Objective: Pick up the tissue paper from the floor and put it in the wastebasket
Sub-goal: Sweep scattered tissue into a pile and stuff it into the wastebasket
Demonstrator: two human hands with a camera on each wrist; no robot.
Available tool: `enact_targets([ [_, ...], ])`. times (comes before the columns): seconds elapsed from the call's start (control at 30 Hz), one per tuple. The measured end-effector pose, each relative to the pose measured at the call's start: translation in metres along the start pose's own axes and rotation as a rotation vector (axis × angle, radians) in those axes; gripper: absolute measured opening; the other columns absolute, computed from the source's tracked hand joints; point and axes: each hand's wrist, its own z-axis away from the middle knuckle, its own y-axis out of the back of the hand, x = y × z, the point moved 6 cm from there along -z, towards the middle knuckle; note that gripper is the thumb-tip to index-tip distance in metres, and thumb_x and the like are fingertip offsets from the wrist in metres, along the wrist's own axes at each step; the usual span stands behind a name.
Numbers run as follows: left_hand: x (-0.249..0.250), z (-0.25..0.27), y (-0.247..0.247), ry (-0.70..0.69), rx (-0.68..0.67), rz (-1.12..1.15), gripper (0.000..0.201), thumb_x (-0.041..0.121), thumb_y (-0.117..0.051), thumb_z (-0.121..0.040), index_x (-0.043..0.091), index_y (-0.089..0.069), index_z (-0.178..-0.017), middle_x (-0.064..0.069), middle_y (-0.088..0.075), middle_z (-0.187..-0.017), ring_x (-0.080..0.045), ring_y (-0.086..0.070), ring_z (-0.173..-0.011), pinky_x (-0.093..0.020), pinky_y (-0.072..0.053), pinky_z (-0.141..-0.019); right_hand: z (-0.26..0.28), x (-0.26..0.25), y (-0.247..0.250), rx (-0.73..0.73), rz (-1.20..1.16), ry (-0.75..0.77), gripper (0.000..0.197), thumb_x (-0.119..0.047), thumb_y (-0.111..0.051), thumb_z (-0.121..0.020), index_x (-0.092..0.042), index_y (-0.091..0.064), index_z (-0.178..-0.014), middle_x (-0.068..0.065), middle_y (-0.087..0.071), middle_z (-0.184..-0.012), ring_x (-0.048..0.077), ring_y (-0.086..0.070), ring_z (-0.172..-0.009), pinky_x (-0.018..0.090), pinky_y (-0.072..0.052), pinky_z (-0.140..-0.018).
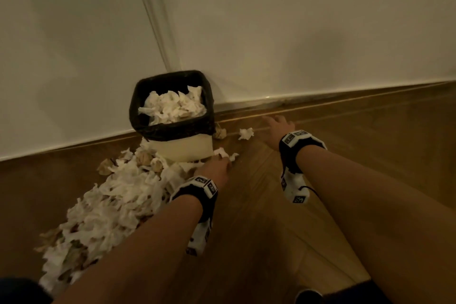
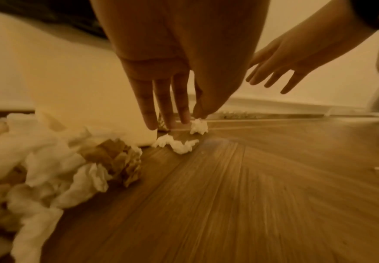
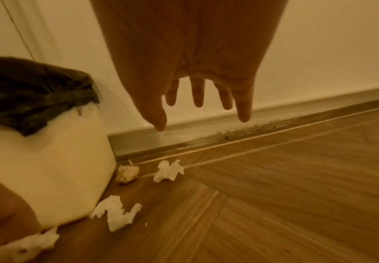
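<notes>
Head view: dim and warm-lit, left hand partly lost against a pile of tissue paper spread over the floor; fingertips hard to make out. Right hand stretched flat toward the baseboard, fingers spread, holding nothing. Wastebasket standing against the wall, lined with a black bag, heaped with tissue. A stray tissue scrap lying just left of the right hand.

Left wrist view: blurred at the edges. Fingers straight and pointing down beside the wastebasket's foot, gripping nothing; a small tissue wad on the floor just below the fingertips. Touching or just clear: cannot tell.

Right wrist view: palm filling the top, fingers straight and apart above the baseboard, empty. A brown paper ball beside the wastebasket.
</notes>
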Motion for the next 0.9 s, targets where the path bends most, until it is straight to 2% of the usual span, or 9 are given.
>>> enact_targets([
  [0.13,-0.008,-0.026,-0.028,0.042,0.000,0.035,0.048,0.018,-0.040,-0.095,0.026,-0.033,-0.141,-0.011,-0.025,-0.147,-0.034,-0.037,-0.130,-0.047,-0.036,-0.106,-0.012,0.005,-0.019,-0.010,0.043,0.070,0.067,-0.030,-0.054,-0.091,-0.030,-0.019,-0.148,0.008,-0.014,-0.156,0.037,-0.010,-0.143,0.047,-0.014,-0.116],
  [0.27,-0.002,-0.058,-0.042,0.043,0.083,0.125,0.059,0.023,-0.047,-0.093,0.037,-0.022,-0.144,-0.014,-0.006,-0.154,-0.039,-0.012,-0.141,-0.049,-0.025,-0.111,-0.028,0.004,-0.036,-0.035,0.063,0.113,0.061,-0.022,-0.048,-0.094,-0.024,-0.021,-0.148,0.011,-0.017,-0.155,0.035,-0.011,-0.142,0.044,-0.017,-0.115],
  [0.37,0.003,-0.080,-0.055,0.099,0.098,0.191,0.067,0.034,-0.051,-0.092,0.042,-0.011,-0.146,-0.014,0.006,-0.155,-0.042,0.005,-0.142,-0.052,-0.018,-0.113,-0.041,0.004,-0.051,-0.083,0.047,0.145,0.059,-0.021,-0.046,-0.094,-0.021,-0.022,-0.148,0.010,-0.019,-0.154,0.034,-0.013,-0.142,0.044,-0.021,-0.114],
  [0.43,0.001,-0.091,-0.064,0.141,0.102,0.187,0.072,0.046,-0.052,-0.090,0.042,-0.007,-0.146,-0.014,0.012,-0.155,-0.042,0.010,-0.141,-0.053,-0.011,-0.114,-0.047,0.005,-0.059,-0.099,0.053,0.167,0.059,-0.020,-0.045,-0.094,-0.020,-0.022,-0.148,0.009,-0.019,-0.154,0.034,-0.012,-0.142,0.045,-0.021,-0.115],
  [0.5,-0.002,-0.098,-0.072,0.152,0.144,0.190,0.072,0.049,-0.056,-0.086,0.038,-0.016,-0.145,-0.014,0.004,-0.155,-0.040,0.005,-0.142,-0.052,-0.010,-0.114,-0.053,0.007,-0.066,-0.086,0.079,0.187,0.058,-0.018,-0.043,-0.095,-0.020,-0.022,-0.149,0.010,-0.020,-0.154,0.034,-0.014,-0.142,0.044,-0.020,-0.115],
  [0.57,-0.004,-0.104,-0.073,0.142,0.264,0.165,0.059,0.048,-0.059,-0.084,0.029,-0.034,-0.133,-0.015,-0.020,-0.146,-0.035,-0.017,-0.137,-0.048,-0.019,-0.111,-0.058,0.009,-0.070,-0.069,0.077,0.201,0.056,-0.018,-0.041,-0.095,-0.019,-0.024,-0.148,0.011,-0.023,-0.153,0.034,-0.017,-0.141,0.043,-0.021,-0.113],
  [0.63,-0.004,-0.108,-0.070,0.142,0.380,0.112,0.046,0.048,-0.059,-0.084,0.023,-0.044,-0.119,-0.010,-0.036,-0.131,-0.031,-0.032,-0.123,-0.043,-0.029,-0.102,-0.063,0.011,-0.072,-0.047,0.048,0.201,0.051,-0.020,-0.039,-0.097,-0.018,-0.027,-0.147,0.012,-0.027,-0.150,0.033,-0.021,-0.138,0.043,-0.025,-0.111],
  [0.73,-0.005,-0.117,-0.070,0.143,0.407,0.081,0.040,0.047,-0.055,-0.086,0.018,-0.047,-0.112,-0.010,-0.040,-0.123,-0.030,-0.036,-0.116,-0.040,-0.032,-0.095,-0.071,0.014,-0.072,0.006,0.010,0.187,0.046,-0.025,-0.037,-0.099,-0.016,-0.034,-0.143,0.014,-0.033,-0.144,0.033,-0.028,-0.133,0.043,-0.031,-0.106],
  [0.9,-0.008,-0.133,-0.074,0.119,0.321,0.060,0.036,0.036,-0.046,-0.094,0.008,-0.049,-0.116,-0.014,-0.038,-0.127,-0.032,-0.034,-0.118,-0.039,-0.034,-0.093,-0.084,0.010,-0.071,0.071,0.017,0.169,0.043,-0.027,-0.035,-0.100,-0.011,-0.038,-0.140,0.019,-0.038,-0.136,0.036,-0.032,-0.127,0.042,-0.031,-0.104],
])
